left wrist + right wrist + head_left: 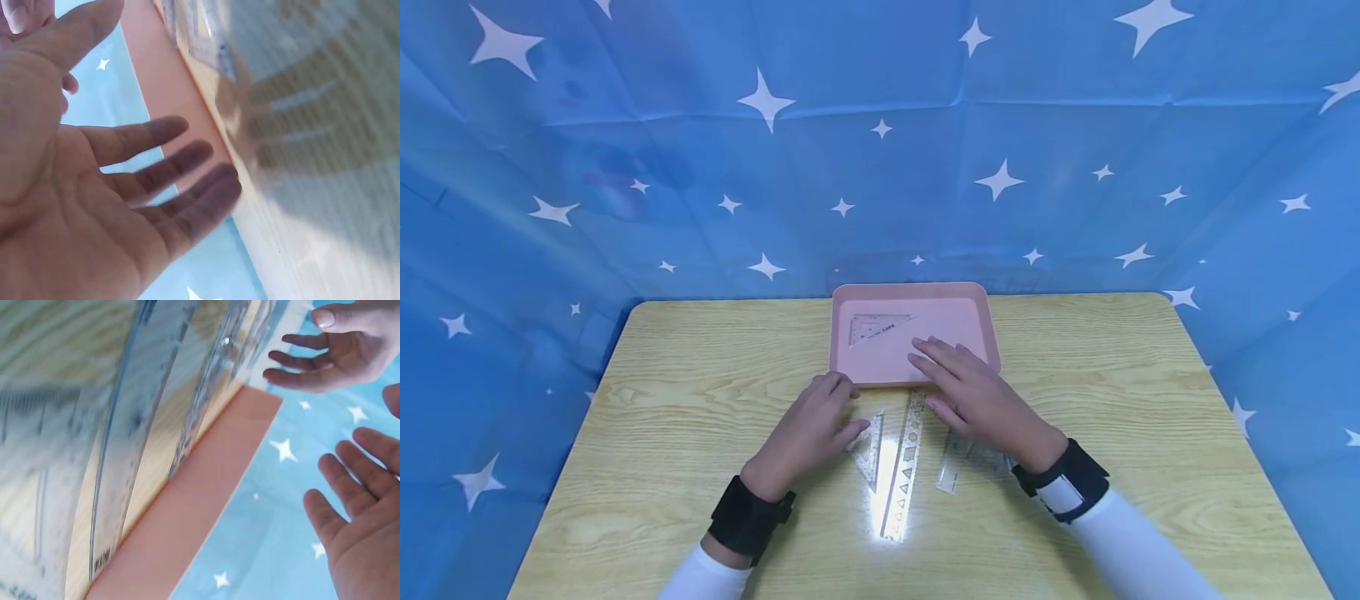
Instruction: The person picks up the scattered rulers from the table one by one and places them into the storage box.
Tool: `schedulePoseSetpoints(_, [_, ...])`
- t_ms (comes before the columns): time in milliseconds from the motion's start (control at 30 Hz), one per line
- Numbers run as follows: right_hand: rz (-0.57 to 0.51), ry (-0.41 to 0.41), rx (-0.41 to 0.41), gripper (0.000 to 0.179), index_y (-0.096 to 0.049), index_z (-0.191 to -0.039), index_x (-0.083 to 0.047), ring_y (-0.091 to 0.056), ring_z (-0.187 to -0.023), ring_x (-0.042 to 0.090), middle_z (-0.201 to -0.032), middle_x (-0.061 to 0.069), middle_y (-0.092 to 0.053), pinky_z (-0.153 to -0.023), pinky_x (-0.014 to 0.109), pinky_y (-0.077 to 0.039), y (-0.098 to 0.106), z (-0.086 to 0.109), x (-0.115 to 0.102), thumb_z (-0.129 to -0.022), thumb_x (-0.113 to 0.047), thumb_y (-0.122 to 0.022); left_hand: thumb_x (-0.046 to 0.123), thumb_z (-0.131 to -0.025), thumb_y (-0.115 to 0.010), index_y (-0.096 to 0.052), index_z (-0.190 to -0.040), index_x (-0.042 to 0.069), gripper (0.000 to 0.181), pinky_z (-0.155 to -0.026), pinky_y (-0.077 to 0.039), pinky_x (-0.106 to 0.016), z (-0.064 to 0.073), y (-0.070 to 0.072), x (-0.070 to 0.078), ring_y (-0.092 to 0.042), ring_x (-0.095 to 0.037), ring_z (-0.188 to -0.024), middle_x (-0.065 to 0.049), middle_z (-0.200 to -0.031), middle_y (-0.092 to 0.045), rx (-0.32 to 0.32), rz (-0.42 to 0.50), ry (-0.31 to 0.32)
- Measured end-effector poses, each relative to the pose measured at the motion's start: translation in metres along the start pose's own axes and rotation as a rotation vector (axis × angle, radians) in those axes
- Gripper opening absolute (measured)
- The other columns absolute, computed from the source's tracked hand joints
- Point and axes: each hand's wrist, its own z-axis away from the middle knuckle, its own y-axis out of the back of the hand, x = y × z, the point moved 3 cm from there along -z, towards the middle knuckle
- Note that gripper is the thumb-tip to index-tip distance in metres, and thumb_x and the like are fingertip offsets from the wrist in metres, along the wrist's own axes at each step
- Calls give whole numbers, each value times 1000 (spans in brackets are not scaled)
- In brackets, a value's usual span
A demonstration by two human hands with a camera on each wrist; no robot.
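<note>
Plainly wood-grained tabletop (692,392), pink tray (883,364) on it, star-patterned blue cloth (895,196) behind

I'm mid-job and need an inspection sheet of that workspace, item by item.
Surface: wood-grain table, glare around the stencil ruler.
Job's things: pink tray at the far edge, holding one clear set square; on the table, the stencil ruler between the hands, a clear triangle by the left thumb, a clear strip near the right hand, and another clear piece beside it, shape unclear.
Clutter: nothing seen.
Hands: left hand at the tray's front-left corner, contact unclear; right hand over its front-right part, fingers extended.
Cables: nothing seen.
Surroundings: blue cloth with white stars.
</note>
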Motion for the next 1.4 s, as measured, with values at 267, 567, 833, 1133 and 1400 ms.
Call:
schedulePoseSetpoints(267, [21,158,45,62,-48,-152,-7,-46,-146,28,-159,11,-47,-117,50,-41,-15,2,-24,-98,-28,-68,38,-84,-86,-64,-124,-2,61,-92,-53,-42,7,-8,2,-59,-29,-108,-12,-120,-63,-100,39,92])
schedulePoseSetpoints(567, [-8,207,12,57,-55,-146,-2,-52,-141,28,-152,14,-55,-115,43,-44,-33,-2,-46,-96,-24,-71,45,-78,-89,-59,-125,-6,76,-93,-50,-46,16,-25,6,-48,-35,-110,-20,-124,-53,-205,92,204])
schedulePoseSetpoints(833, [46,95,-200,52,-54,-148,-7,-48,-145,25,-156,8,-52,-117,47,-41,-51,-6,-54,-102,-31,-60,55,-72,-89,-51,-135,-15,102,-101,-47,-54,22,-42,10,-43,-46,-123,-33,-138,-45,-195,-4,212])
schedulePoseSetpoints(1133, [134,56,-429,49,-51,-153,-17,-36,-153,25,-161,1,-45,-121,57,-32,-66,-6,-55,-109,-38,-44,59,-71,-88,-46,-142,-16,111,-100,-48,-53,24,-47,15,-42,-45,-127,-33,-143,-44,-194,-112,204])
schedulePoseSetpoints(1400, [193,55,-424,48,-54,-150,-13,-39,-151,26,-159,4,-49,-119,57,-36,-71,-3,-59,-109,-36,-45,61,-72,-87,-47,-142,-14,110,-96,-50,-53,25,-44,16,-44,-43,-124,-31,-142,-45,-200,-129,204])
